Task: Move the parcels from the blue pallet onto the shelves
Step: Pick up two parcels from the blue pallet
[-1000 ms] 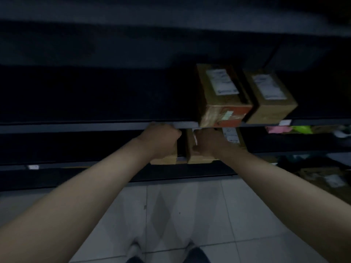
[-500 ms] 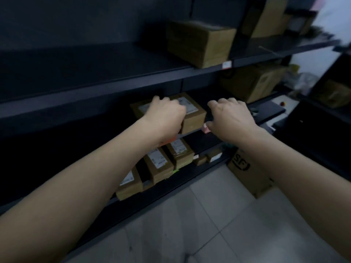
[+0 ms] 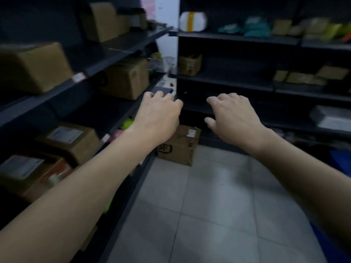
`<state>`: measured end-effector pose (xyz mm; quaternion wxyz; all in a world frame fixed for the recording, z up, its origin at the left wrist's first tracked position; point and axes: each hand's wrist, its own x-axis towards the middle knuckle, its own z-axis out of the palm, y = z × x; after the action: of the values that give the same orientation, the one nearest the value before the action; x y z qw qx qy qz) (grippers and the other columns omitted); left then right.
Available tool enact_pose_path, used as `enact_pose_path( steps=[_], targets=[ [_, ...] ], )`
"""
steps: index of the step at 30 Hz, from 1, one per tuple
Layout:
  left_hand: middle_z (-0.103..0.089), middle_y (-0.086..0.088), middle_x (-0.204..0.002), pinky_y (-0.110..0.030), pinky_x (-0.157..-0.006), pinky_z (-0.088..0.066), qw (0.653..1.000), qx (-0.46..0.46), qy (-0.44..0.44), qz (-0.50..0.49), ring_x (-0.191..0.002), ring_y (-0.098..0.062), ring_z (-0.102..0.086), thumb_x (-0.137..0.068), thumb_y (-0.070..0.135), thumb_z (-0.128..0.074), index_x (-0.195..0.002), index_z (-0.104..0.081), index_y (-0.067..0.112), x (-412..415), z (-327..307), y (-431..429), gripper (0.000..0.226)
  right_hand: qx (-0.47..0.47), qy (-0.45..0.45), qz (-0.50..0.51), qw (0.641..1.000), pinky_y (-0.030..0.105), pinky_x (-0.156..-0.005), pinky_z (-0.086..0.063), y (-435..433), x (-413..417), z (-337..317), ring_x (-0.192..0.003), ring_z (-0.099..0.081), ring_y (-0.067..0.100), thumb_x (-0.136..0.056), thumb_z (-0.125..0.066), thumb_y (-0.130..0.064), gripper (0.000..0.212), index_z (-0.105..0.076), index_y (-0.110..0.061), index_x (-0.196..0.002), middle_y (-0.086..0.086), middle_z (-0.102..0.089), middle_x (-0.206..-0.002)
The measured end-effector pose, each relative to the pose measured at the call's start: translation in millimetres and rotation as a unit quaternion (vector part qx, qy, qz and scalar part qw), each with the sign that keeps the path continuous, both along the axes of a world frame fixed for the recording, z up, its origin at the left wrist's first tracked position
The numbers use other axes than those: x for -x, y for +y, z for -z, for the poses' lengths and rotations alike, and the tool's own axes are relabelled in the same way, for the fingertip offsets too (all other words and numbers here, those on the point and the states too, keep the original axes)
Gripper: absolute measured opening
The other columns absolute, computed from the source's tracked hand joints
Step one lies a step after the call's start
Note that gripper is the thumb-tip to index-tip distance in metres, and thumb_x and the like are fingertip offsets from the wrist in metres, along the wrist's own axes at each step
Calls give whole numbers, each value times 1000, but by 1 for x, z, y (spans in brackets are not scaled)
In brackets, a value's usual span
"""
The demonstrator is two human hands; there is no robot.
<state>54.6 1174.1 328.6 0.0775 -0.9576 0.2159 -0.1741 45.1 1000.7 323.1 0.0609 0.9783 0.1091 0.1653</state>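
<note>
Both grips hold nothing: left hand [image 3: 157, 114] and right hand [image 3: 233, 114] hang mid-air, fingers loosely curled. Brown cardboard parcels [image 3: 70, 141] sit on the dark metal shelves [image 3: 117, 54] at left; a brown cardboard box [image 3: 178, 149] stands on the grey tiled floor [image 3: 209, 205].

- left hand [image 3: 157, 118]: bare, back and knuckles in view
- right hand [image 3: 233, 116]: bare, back, knuckles and thumb in view
- left forearm [image 3: 76, 196], right forearm [image 3: 303, 171]: bare up to the frame edge
- dim, slightly blurred; finer detail unreadable
</note>
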Motion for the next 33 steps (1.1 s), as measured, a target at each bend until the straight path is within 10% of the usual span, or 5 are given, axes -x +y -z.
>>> enact_pose_path(
  steps=[13,33],
  targets=[
    [-58,-4,-118,-39,-94,-37,952,24,30,304,-111,-26,-51,-96,29,-41,-122,-55,17,-30,24,-387,31,-31,38,310,949,40,-91,-38,-353,62,28,-111,-51,32,-94,-51,-37,38,-52,-12,-123,11,-59,-115],
    [-58,-4,-110,-40,-87,-39,785,-26,199,587,-100,-26,-53,-95,28,-48,-114,-58,16,44,110,-790,24,-141,78,675,720,41,-85,-45,-649,251,100,-108,-54,32,-92,-53,-35,36,-54,-15,-122,12,-60,-115]
  ],
)
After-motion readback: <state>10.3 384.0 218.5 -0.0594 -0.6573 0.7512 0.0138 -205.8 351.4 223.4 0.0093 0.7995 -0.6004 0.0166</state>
